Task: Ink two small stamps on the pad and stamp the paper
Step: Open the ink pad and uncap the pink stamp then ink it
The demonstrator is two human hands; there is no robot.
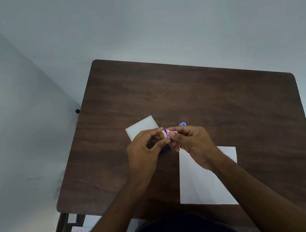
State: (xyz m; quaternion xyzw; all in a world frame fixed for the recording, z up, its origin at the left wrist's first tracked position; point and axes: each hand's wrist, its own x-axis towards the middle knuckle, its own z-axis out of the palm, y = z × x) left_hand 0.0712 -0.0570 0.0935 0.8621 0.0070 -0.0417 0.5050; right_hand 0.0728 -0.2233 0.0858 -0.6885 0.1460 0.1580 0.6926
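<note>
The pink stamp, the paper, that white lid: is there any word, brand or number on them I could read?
None can be read.
Pink stamp: a yellowish face, its design too small and blurred.
Paper: blank where visible.
White lid: no marking visible.
Blue stamp: no marking visible.

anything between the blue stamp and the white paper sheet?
Head view: the right hand, holding the pink stamp, covers most of the stretch from blue stamp to paper; elsewhere bare table.
</note>
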